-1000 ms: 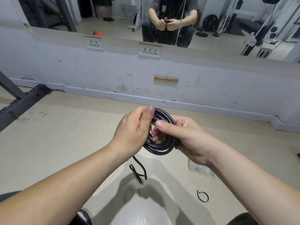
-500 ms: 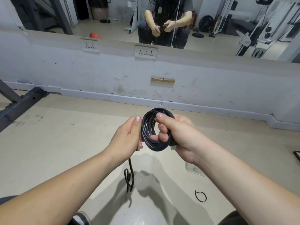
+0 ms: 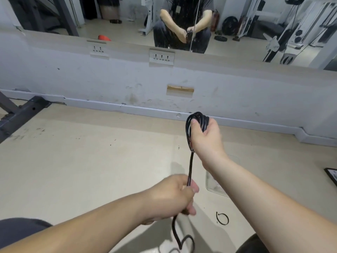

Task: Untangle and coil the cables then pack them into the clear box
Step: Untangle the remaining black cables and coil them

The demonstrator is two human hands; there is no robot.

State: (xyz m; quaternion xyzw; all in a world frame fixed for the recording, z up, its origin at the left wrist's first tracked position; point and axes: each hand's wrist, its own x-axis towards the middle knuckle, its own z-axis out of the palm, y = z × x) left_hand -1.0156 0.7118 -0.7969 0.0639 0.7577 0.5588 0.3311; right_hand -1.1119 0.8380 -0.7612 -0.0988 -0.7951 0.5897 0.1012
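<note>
Left hand (image 3: 175,196) nearest, fingers curled round the black cable (image 3: 190,167), loose tail dropping to the floor; cable runs taut up to right hand (image 3: 204,136), fist clamped on the coiled loops (image 3: 197,118); clear box (image 3: 216,185) on floor under right forearm.

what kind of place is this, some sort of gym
Most likely a gym. The wall mirror reflects a weight plate and a cable machine, and a dark steel equipment frame rests on the floor at the left. The black cable is held in front of that mirror.
</note>
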